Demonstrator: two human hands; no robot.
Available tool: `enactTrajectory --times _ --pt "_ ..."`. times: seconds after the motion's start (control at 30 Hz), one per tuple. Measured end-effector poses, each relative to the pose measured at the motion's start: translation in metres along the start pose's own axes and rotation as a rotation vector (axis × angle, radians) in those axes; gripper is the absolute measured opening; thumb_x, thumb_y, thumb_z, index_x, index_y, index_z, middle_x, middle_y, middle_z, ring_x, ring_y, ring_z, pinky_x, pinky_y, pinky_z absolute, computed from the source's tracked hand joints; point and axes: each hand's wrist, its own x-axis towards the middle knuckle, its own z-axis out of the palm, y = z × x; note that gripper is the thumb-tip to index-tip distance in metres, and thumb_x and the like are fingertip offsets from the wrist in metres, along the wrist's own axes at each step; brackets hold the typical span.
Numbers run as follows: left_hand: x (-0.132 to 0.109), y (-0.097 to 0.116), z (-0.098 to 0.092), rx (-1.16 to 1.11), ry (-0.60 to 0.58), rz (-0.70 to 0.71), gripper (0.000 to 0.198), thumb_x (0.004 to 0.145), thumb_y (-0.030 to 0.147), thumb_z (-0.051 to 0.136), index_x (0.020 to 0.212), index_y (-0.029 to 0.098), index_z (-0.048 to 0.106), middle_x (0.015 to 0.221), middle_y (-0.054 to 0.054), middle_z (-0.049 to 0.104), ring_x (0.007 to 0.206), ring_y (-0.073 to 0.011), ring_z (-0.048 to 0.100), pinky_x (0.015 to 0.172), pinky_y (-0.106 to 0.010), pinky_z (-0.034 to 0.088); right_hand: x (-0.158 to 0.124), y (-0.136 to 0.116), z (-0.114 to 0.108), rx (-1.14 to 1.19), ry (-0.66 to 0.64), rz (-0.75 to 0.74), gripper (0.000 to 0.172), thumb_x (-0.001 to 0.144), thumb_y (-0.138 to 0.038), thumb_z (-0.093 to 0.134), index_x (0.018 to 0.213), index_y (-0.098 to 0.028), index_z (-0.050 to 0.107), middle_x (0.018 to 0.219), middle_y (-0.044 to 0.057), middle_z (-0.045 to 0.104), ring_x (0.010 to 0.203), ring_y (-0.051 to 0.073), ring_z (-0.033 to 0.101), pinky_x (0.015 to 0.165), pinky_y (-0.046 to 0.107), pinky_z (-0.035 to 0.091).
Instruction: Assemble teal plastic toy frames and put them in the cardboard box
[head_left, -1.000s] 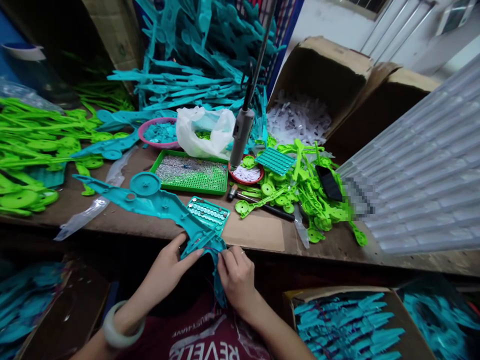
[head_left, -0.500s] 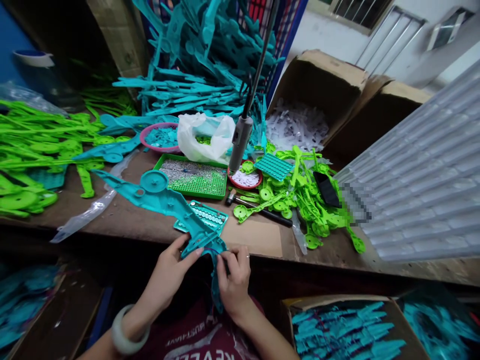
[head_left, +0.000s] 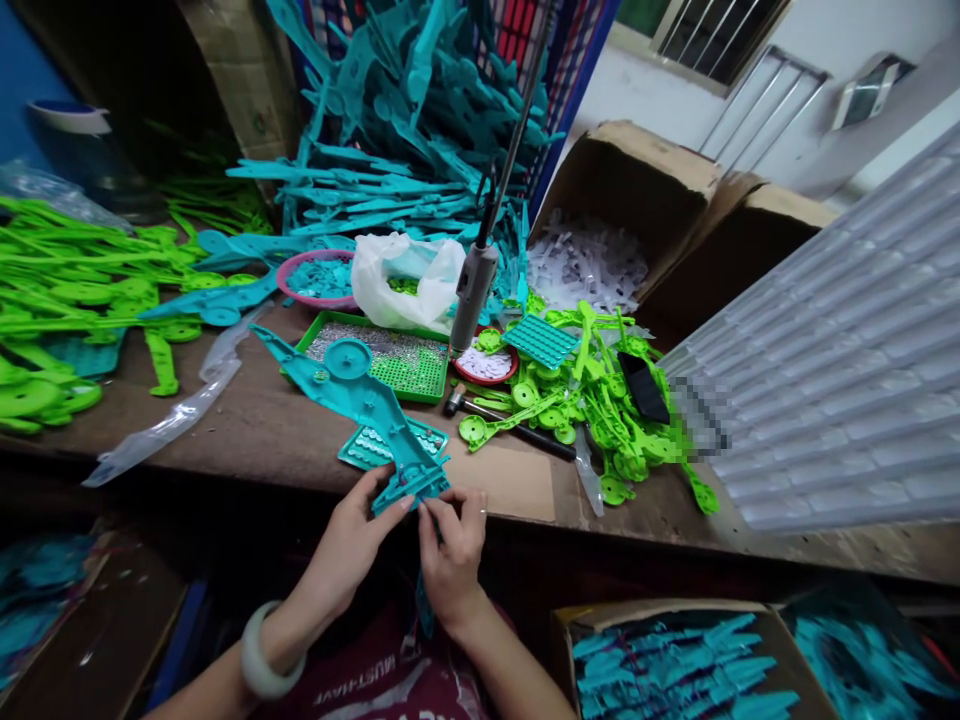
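Observation:
A long teal plastic part (head_left: 367, 398) with a round disc is held over the table's front edge, its narrow tip pointing up and left. My left hand (head_left: 361, 530) grips its lower end, thumb on top. My right hand (head_left: 454, 545) pinches the same end from the right, where a thin dark strand shows between the fingers. The rest of the part hangs down behind my right hand. Just beyond, a small teal tray (head_left: 360, 447) with rows of small pieces lies partly under the part.
Behind are a green basket (head_left: 420, 376) of metal bits, a hanging screwdriver (head_left: 474, 290), a hammer (head_left: 517, 430) and a red bowl (head_left: 512, 372). Green parts (head_left: 630, 440) lie right and left. A box (head_left: 562, 650) of teal parts stands below right.
The teal part has turned, its tip swinging to the right and its lower end tilting. My right hand has shifted slightly left, closer to my left hand. Both keep hold.

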Motion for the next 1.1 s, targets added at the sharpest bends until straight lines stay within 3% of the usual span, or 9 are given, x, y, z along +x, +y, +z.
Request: enactTrajectory --times 0.17,0.23,0.37,0.57,0.8,1.0,1.1 --pt "0.002 0.0 0.005 0.052 0.023 0.042 0.047 0.08 0.039 0.068 0.119 0.018 0.053 0.112 -0.007 0.066 0.101 -0.0221 0.062 0.093 -0.035 0.047 0.027 -0.004 -0.006 0.085 0.023 0.019 0.017 0.089 -0.021 0.064 0.106 -0.019 0.067 0.106 0.011 0.053 0.1 0.024 0.053 0.087 0.04 0.048" --pt "0.002 0.002 0.006 0.086 0.019 0.07 0.042 0.081 0.038 0.066 0.116 0.018 0.054 0.112 -0.007 0.066 0.104 -0.023 0.061 0.093 -0.036 0.046 0.044 -0.006 -0.011 0.144 -0.057 0.022 0.022 0.084 -0.022 0.072 0.105 -0.019 0.068 0.113 0.011 0.052 0.109 0.026 0.051 0.094 0.043 0.046" --pt "0.002 0.003 0.007 0.156 0.001 0.131 0.039 0.083 0.038 0.064 0.115 0.018 0.054 0.112 -0.008 0.064 0.105 -0.0239 0.06 0.094 -0.037 0.046 0.072 0.0 -0.017 0.33 -0.285 0.045 0.005 0.083 -0.02 0.073 0.084 -0.021 0.068 0.114 0.007 0.054 0.113 0.023 0.051 0.101 0.043 0.04" --pt "0.007 -0.003 0.007 0.187 -0.063 0.141 0.045 0.086 0.04 0.062 0.124 0.02 0.048 0.121 -0.009 0.06 0.109 -0.0247 0.06 0.099 -0.041 0.046 0.075 0.021 0.002 0.726 -0.08 0.287 0.014 0.086 -0.03 0.064 0.079 -0.018 0.06 0.093 0.004 0.055 0.094 0.018 0.056 0.085 0.032 0.046" --pt "0.006 -0.001 0.005 0.106 -0.177 0.096 0.071 0.079 0.039 0.071 0.138 0.023 0.035 0.133 -0.011 0.056 0.117 -0.0263 0.06 0.101 -0.04 0.048 0.078 0.018 0.005 0.752 -0.06 0.34 0.019 0.082 -0.034 0.068 0.075 -0.018 0.061 0.084 0.002 0.057 0.083 0.016 0.055 0.082 0.03 0.045" --pt "0.012 0.0 0.017 0.194 0.13 0.155 0.057 0.076 0.046 0.071 0.121 0.016 0.053 0.109 -0.012 0.067 0.096 -0.027 0.067 0.091 -0.043 0.052 0.081 0.007 0.009 0.778 -0.037 0.391 0.019 0.083 -0.036 0.067 0.08 -0.018 0.061 0.08 0.001 0.057 0.078 0.015 0.055 0.075 0.028 0.047" --pt "0.018 0.008 0.018 0.17 0.089 0.138 0.053 0.075 0.046 0.071 0.116 0.016 0.055 0.105 -0.011 0.069 0.094 -0.0264 0.067 0.09 -0.042 0.053 0.082 0.004 0.004 0.667 0.042 0.3 0.017 0.087 -0.034 0.063 0.08 -0.018 0.059 0.086 0.003 0.057 0.084 0.017 0.056 0.08 0.031 0.047"
